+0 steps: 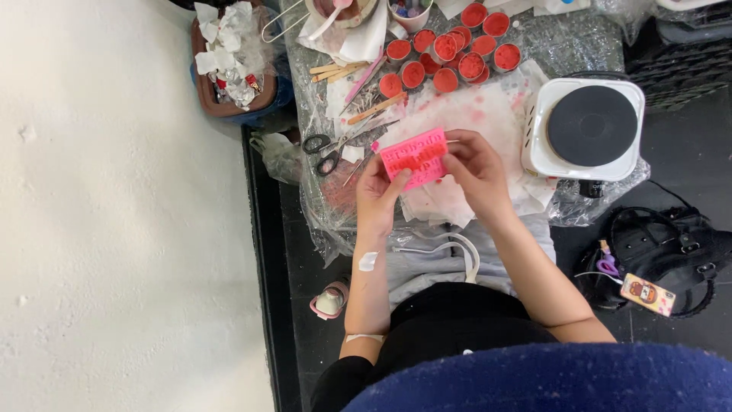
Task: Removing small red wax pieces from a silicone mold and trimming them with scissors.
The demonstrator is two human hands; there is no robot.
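Head view: I look down at my two hands over a low table wrapped in clear plastic film.
Left hand: my left hand is closed on the left edge of a pink rectangular mould, with the thumb lying on its face.
Right hand: my right hand pinches the right edge of the same mould, fingers curled tight around it.
Mould: it is held flat between both hands, above stained white paper, not touching the table.
Cups: a group of small round cups with red filling stands behind the mould, near but apart.
Scissors: black-handled scissors lie just left of my left hand.
Hot plate: a white hot plate with a dark round top stands to the right of my right hand.
Floor right: a black bag lies on the dark floor.
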